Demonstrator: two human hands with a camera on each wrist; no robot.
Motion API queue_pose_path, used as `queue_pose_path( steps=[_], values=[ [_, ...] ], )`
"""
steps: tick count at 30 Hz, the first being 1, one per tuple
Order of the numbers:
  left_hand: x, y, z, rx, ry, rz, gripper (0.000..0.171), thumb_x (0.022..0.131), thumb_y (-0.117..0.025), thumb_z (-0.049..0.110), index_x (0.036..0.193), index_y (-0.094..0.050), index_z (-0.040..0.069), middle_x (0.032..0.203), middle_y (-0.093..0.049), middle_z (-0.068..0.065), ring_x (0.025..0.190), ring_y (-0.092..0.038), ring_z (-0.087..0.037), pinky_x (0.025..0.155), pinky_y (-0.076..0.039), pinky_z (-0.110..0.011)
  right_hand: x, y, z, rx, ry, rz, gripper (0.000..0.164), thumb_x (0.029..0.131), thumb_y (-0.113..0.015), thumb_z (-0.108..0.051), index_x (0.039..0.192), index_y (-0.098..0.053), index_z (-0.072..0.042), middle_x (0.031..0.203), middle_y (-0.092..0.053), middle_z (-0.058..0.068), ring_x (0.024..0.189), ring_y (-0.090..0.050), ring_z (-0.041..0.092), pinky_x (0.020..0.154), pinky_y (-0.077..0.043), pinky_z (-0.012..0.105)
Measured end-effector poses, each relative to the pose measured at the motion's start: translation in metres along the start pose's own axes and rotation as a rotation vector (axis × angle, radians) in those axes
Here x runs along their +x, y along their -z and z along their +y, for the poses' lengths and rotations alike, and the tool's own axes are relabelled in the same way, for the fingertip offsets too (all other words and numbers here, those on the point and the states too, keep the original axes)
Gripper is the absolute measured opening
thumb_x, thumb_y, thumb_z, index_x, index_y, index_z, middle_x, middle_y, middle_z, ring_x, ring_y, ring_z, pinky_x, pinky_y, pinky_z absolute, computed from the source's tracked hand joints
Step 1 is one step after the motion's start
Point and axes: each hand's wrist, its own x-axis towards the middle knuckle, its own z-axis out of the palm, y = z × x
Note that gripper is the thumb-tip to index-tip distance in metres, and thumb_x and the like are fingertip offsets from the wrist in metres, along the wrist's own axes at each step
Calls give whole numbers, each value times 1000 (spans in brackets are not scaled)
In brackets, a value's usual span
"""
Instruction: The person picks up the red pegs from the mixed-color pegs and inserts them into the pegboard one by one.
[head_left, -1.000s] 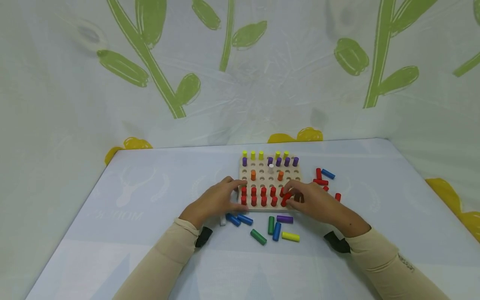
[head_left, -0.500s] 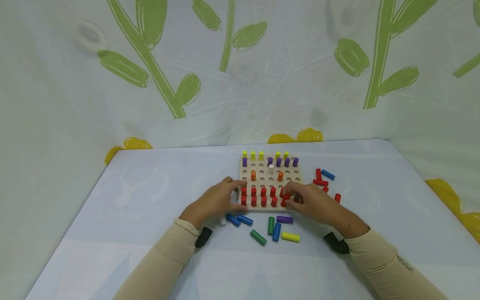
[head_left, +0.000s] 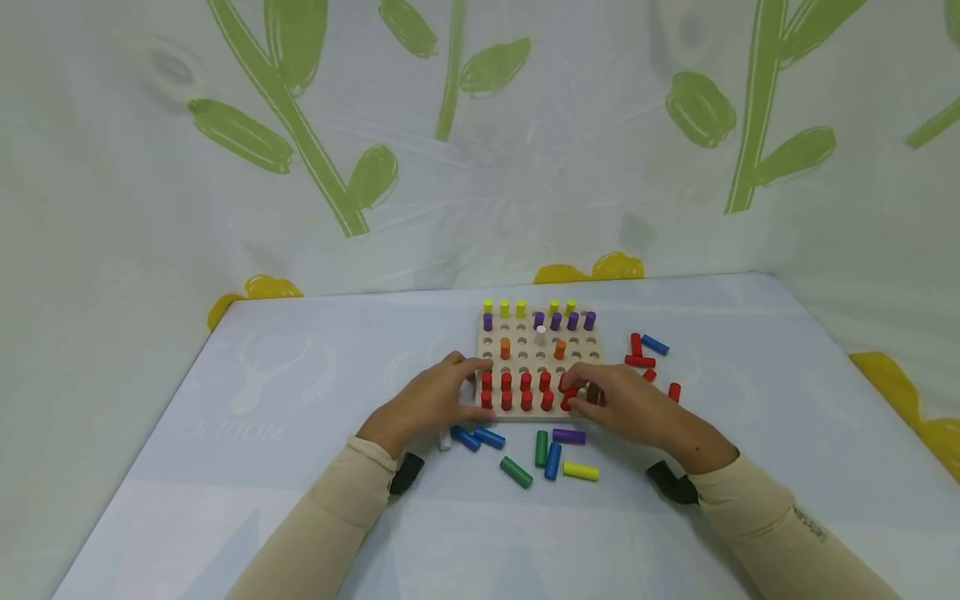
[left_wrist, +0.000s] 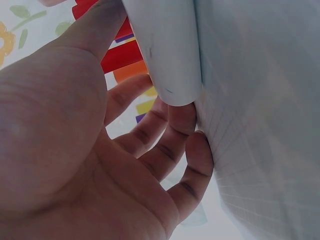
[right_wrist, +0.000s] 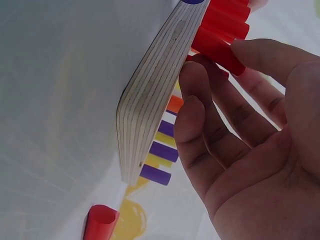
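A wooden pegboard point(head_left: 525, 416) lies on the table, with yellow, purple, orange and red pegs and one whitish peg standing in it. My left hand point(head_left: 427, 402) holds its near left corner, the thumb at the front and the fingers curved along the left side. At the board's near right, my right hand point(head_left: 633, 402) pinches a red peg point(right_wrist: 220, 52) between thumb and fingers, beside two rows of upright red pegs point(head_left: 527, 392). That peg's lower end is hidden in the right wrist view. A loose white peg point(left_wrist: 167, 55) lies close to the left palm.
Loose blue pegs point(head_left: 489, 437), green pegs point(head_left: 516, 472), a purple peg point(head_left: 568, 436) and a yellow peg point(head_left: 581, 472) lie in front of the board. To its right are several red pegs point(head_left: 640, 361) and a blue peg point(head_left: 656, 344). A patterned sheet hangs behind the table.
The head view has shifted slightly. Both hands stay almost where they were, the left on the board and the right on the red peg.
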Motion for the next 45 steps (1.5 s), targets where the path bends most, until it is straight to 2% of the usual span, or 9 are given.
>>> queue_pose_path(
  steps=[9,17,24,27,32,35,37,40,45],
  values=[
    [0,1,0,-2,1,1,85,78,-81,50,151,-43,31,139,-52,-6,118,-57,-21,106,-49,-47,-3,7,-2,-15,29,24,25,90,-75,-20,114,-69,-14,99,-70,-6,82,-60,9,68,-54,20],
    [0,0,-1,7,-9,4,84,78,-82,50,151,-44,30,136,-53,-5,114,-57,-20,105,-50,-46,-3,17,4,-88,-19,77,26,91,-73,-19,116,-68,-13,105,-70,-1,88,-61,12,69,-54,21],
    [0,0,-2,-3,-8,5,85,78,-82,50,151,-44,30,137,-53,-5,114,-57,-20,105,-49,-46,-3,26,14,-154,21,168,25,89,-74,-11,114,-70,-8,102,-72,3,83,-60,14,65,-52,23],
    [0,0,-2,-8,-6,4,85,78,-82,50,151,-43,31,138,-52,-5,116,-56,-20,106,-49,-47,-3,30,17,-190,-17,189,26,89,-74,-10,115,-70,-8,102,-71,4,83,-59,16,67,-51,25],
    [1,-1,-2,-18,-2,-2,85,78,-82,50,151,-43,32,140,-51,-5,118,-56,-22,106,-48,-48,-4,36,22,-203,-149,196,29,92,-71,-12,120,-68,-9,99,-67,7,83,-57,20,67,-51,27],
    [1,-1,-2,-18,3,-6,85,78,-82,51,151,-43,33,141,-50,-5,120,-55,-22,107,-48,-49,-4,38,25,-205,-178,209,29,92,-71,-12,120,-68,-8,97,-66,7,80,-56,20,66,-52,27],
    [1,-1,-3,-15,0,-6,85,78,-82,51,151,-42,33,141,-50,-5,120,-55,-22,107,-48,-49,-4,39,28,-211,-172,217,29,92,-71,-11,120,-68,-7,98,-67,9,79,-56,20,68,-53,31],
    [1,-1,-3,-6,-6,-2,85,78,-81,51,151,-43,33,141,-51,-5,119,-56,-22,106,-48,-48,-4,41,32,-215,-172,224,30,92,-71,-11,121,-67,-6,105,-69,11,86,-58,23,78,-57,40],
    [2,-1,-3,-2,-9,1,85,78,-82,51,151,-43,32,139,-52,-6,118,-56,-21,106,-49,-47,-4,44,42,-208,-196,225,31,92,-71,-12,121,-67,-5,112,-68,14,99,-60,29,91,-54,52]
  ],
)
